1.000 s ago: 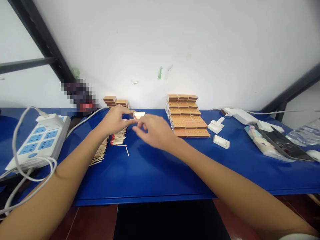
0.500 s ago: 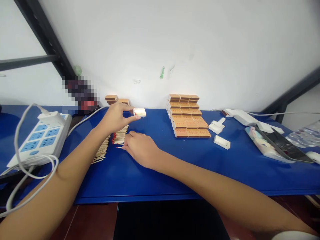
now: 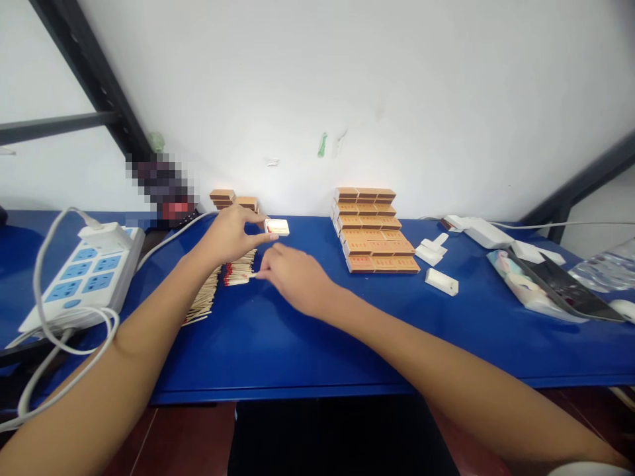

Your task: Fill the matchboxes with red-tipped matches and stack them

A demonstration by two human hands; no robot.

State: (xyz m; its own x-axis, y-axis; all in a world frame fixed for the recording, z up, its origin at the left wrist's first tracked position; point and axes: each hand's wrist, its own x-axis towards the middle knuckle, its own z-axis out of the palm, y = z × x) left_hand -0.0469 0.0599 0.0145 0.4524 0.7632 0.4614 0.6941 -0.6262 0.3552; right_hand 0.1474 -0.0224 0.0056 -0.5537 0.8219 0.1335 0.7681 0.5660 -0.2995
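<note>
While the matchbox tray (image 3: 282, 228), holding some matches, sits pinched in the left hand (image 3: 225, 233) beyond the match pile (image 3: 239, 270), the right hand's (image 3: 296, 279) fingertips grip a match (image 3: 253, 275) (picking step, apparently); next calls for a clean lift trayward. Room to move lies toward the table's (image 3: 297, 360) front edge.

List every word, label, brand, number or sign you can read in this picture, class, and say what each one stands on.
Nothing can be read with certainty.
Stepped stack of matchboxes: red printed characters, too small and blurred to read.
White matchbox tray in the left hand: no lettering visible.
Power strip: no lettering legible at this size.
</note>
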